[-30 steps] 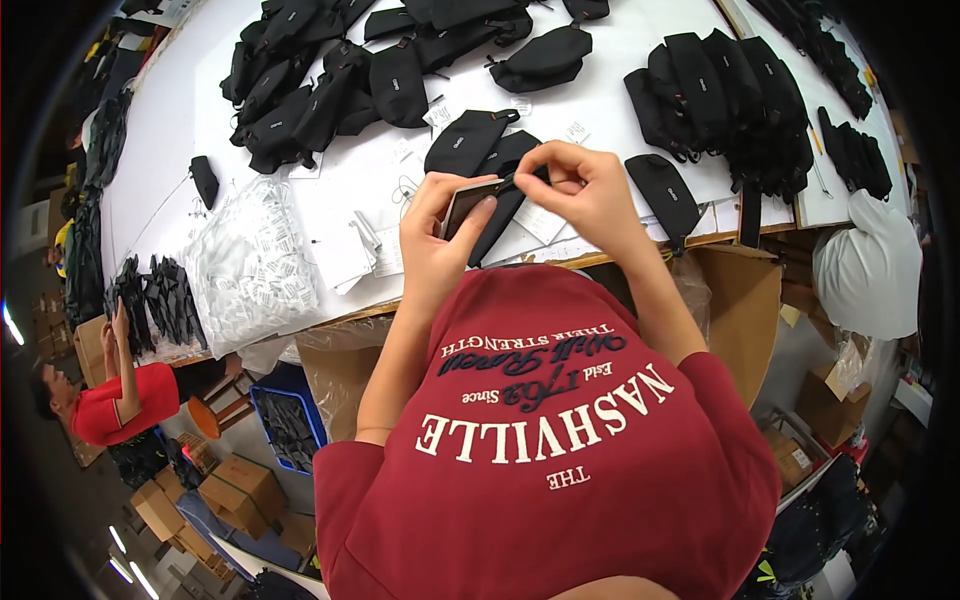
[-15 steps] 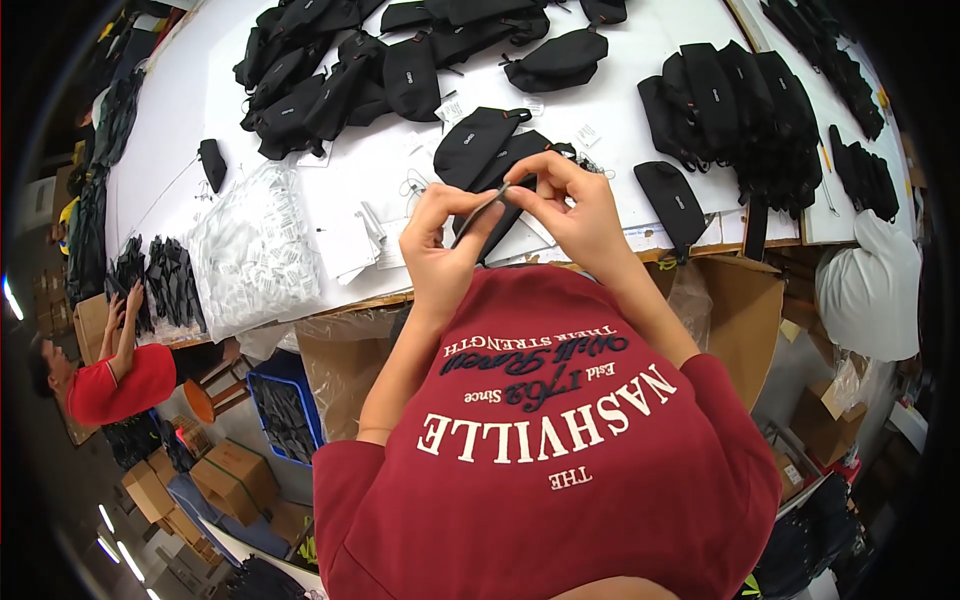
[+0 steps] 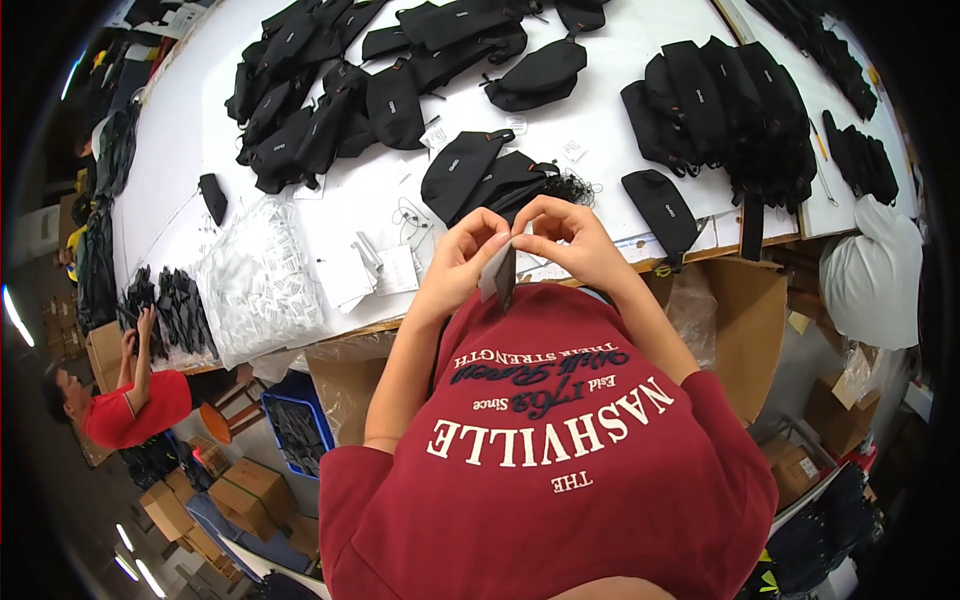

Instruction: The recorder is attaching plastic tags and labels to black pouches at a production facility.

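Observation:
Close to my chest, at the table's front edge, my left hand [image 3: 462, 258] pinches a small grey flat tag-like card [image 3: 498, 274] by its upper corner. The fingertips of my right hand [image 3: 568, 240] are pressed together at the same corner, touching the left fingertips. The card hangs down and looks folded or doubled; its exact kind I cannot make out. Just beyond my hands lie black pouches [image 3: 464, 172] with a tangle of thin black strings [image 3: 570, 187] beside them. White paper cards [image 3: 398, 270] lie left of my hands.
Heaped black pouches [image 3: 330, 110] cover the far left of the white table [image 3: 165, 190]. Another pile [image 3: 715, 110] and a single pouch [image 3: 660, 208] lie to the right. A clear bag of white labels [image 3: 262, 285] rests at left. A co-worker in red [image 3: 140, 405] stands beyond it.
Both hands have come down and nearer my chest. The grey card has turned from slanting along my left fingers to hanging below the fingertips. The view has shifted slightly.

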`<action>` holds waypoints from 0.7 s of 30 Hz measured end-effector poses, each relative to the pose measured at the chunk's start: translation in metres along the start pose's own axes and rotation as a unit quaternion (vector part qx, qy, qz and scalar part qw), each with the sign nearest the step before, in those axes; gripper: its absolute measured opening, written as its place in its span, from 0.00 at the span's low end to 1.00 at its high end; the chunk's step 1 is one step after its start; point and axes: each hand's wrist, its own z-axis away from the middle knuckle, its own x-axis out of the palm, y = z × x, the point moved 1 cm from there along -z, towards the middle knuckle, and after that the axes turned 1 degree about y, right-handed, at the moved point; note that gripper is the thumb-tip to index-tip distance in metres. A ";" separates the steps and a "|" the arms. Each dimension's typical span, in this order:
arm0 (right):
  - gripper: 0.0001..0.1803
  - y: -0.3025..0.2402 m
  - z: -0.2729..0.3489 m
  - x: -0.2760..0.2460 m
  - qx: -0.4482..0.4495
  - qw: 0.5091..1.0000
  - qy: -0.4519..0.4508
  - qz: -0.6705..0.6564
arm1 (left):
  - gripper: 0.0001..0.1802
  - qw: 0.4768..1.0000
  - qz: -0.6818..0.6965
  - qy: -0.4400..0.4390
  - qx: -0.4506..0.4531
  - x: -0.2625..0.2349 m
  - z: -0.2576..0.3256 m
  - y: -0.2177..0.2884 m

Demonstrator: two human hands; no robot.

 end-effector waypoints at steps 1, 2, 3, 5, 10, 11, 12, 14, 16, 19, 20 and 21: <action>0.06 0.000 -0.002 -0.004 -0.004 1.000 0.006 -0.004 | 0.06 1.000 -0.006 -0.003 -0.001 0.004 -0.006 0.002; 0.06 0.001 -0.002 -0.007 0.026 0.996 -0.004 -0.088 | 0.06 0.999 -0.026 0.013 0.022 0.008 -0.012 -0.002; 0.06 0.002 -0.004 -0.012 0.054 0.984 -0.015 -0.171 | 0.05 0.997 -0.047 0.029 0.045 0.012 -0.019 -0.006; 0.06 0.007 -0.006 -0.023 0.066 0.979 -0.020 -0.190 | 0.05 0.997 -0.059 0.028 0.042 0.020 -0.032 -0.006; 0.06 0.026 -0.016 -0.060 0.111 0.969 -0.027 -0.219 | 0.04 0.980 -0.184 0.059 0.044 0.021 -0.082 0.000; 0.06 0.030 -0.018 -0.067 0.121 0.971 -0.027 -0.204 | 0.05 0.979 -0.186 0.067 0.056 0.019 -0.094 -0.001; 0.06 0.033 -0.022 -0.074 0.133 0.970 -0.009 -0.203 | 0.05 0.978 -0.201 0.049 0.026 0.014 -0.110 -0.004; 0.06 0.042 -0.030 -0.090 0.145 0.967 0.007 -0.210 | 0.06 0.965 -0.248 0.084 -0.001 -0.008 -0.151 -0.034; 0.06 0.041 -0.038 -0.101 0.168 0.962 0.038 -0.210 | 0.12 0.845 -0.499 0.164 0.097 -0.043 -0.184 -0.078; 0.04 0.042 -0.048 -0.118 0.163 0.964 0.022 -0.208 | 0.13 0.720 -0.654 0.194 0.127 -0.066 -0.197 -0.108; 0.05 0.044 -0.049 -0.121 0.170 0.960 0.037 -0.221 | 0.11 0.735 -0.641 0.184 0.127 -0.069 -0.196 -0.107; 0.05 0.043 -0.051 -0.123 0.173 0.959 0.031 -0.220 | 0.09 0.748 -0.627 0.176 0.126 -0.073 -0.193 -0.107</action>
